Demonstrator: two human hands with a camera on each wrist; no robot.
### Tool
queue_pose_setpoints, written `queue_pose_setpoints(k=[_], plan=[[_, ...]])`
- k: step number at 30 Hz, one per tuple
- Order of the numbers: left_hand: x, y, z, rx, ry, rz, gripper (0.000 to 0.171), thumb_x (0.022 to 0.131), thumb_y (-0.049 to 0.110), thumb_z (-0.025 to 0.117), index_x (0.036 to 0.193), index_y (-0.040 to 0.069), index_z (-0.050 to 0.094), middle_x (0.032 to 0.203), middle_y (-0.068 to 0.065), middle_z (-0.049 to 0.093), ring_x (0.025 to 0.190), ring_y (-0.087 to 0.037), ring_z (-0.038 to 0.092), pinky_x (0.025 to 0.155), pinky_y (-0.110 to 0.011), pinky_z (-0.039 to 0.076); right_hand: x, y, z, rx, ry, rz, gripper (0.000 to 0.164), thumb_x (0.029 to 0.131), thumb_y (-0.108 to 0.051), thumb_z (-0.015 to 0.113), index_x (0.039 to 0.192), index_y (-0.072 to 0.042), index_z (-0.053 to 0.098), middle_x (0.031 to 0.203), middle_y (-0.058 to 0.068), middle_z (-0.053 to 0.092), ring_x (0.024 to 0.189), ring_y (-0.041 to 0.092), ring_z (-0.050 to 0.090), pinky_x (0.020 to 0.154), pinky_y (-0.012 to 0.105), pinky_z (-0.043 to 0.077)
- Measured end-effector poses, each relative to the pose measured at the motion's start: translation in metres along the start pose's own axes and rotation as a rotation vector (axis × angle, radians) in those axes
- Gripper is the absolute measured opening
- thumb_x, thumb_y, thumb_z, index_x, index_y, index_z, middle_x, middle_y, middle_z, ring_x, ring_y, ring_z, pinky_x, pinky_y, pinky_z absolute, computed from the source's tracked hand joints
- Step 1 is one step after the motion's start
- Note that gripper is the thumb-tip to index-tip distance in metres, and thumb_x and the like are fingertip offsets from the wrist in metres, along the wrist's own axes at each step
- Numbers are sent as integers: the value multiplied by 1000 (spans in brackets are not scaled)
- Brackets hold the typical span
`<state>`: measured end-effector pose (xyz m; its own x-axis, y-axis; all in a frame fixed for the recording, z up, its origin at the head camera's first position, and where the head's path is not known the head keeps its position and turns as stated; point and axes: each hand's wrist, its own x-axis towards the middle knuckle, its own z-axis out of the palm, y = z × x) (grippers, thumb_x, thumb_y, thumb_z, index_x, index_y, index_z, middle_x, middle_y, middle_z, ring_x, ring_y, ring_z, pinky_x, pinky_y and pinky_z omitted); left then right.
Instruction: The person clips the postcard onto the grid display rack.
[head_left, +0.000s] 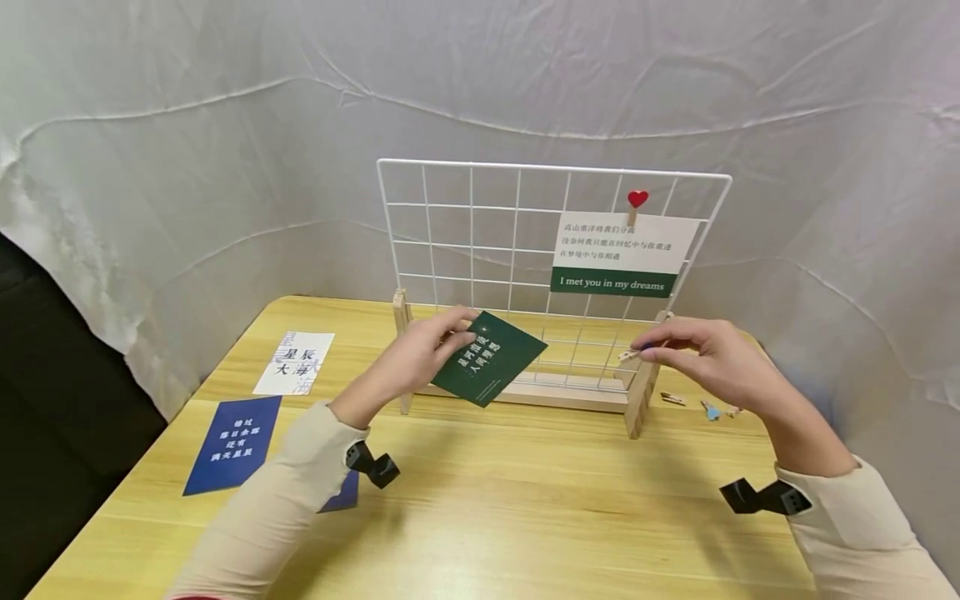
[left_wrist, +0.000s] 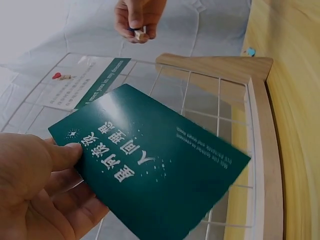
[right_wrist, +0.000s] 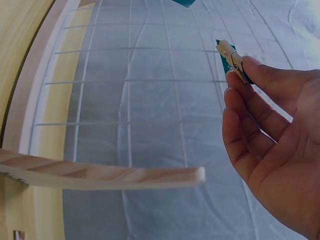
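Note:
Between thumb and fingers my left hand pinches a dark green card with white lettering by one edge, tilted in front of the white wire grid. Off the grid's right side, my right hand holds a small wooden clothespin by its end, with something dark blue at the fingertips. A white-and-green card hangs at the grid's upper right under a red heart clothespin. The grid stands upright in a wooden base.
On the table's left lie a white card and a blue card; another blue card is partly hidden by my left sleeve. Several small clothespins, one with a blue shape, lie right of the base. A pale sheet hangs behind.

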<state>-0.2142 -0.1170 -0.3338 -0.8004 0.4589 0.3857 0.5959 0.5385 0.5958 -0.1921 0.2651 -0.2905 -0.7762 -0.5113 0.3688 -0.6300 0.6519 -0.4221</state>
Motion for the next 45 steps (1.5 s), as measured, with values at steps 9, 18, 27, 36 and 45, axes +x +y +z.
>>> queue_pose_setpoints(k=[9,18,27,36,45], plan=[[-3,-5,-9,-17,31,-11,20,101,12,55,119,13,48,100,-12,71,81,-19,68,67,-34,59,12,-12,-3,80,-2,-27,21,91,-9,70,104,-25,74,99,-13,70,87,7,63,72,19,50],[-7,-3,-24,-15,65,-21,19,99,16,60,116,9,57,104,-5,65,88,-20,66,73,-33,56,19,-15,-6,79,-1,-59,20,91,-7,70,104,-21,74,96,-11,71,83,8,63,69,18,50],[-16,9,-43,-47,-123,-71,70,92,13,71,150,18,32,134,-14,51,87,-18,69,74,-34,58,30,-26,-10,89,-5,-111,21,90,-3,69,104,-19,73,97,-8,70,81,7,62,70,17,49],[-10,8,-72,5,-130,84,77,90,1,68,152,20,26,118,-15,56,85,-25,71,71,-35,59,57,-46,-18,66,-10,-142,19,91,-6,70,104,-18,75,94,-10,71,79,9,63,67,19,49],[4,9,-91,128,-24,116,83,88,5,73,152,21,24,99,-14,69,83,-27,71,70,-41,60,85,-68,-21,43,41,-173,18,90,-6,71,107,-10,74,94,-1,72,80,13,64,70,18,50]])
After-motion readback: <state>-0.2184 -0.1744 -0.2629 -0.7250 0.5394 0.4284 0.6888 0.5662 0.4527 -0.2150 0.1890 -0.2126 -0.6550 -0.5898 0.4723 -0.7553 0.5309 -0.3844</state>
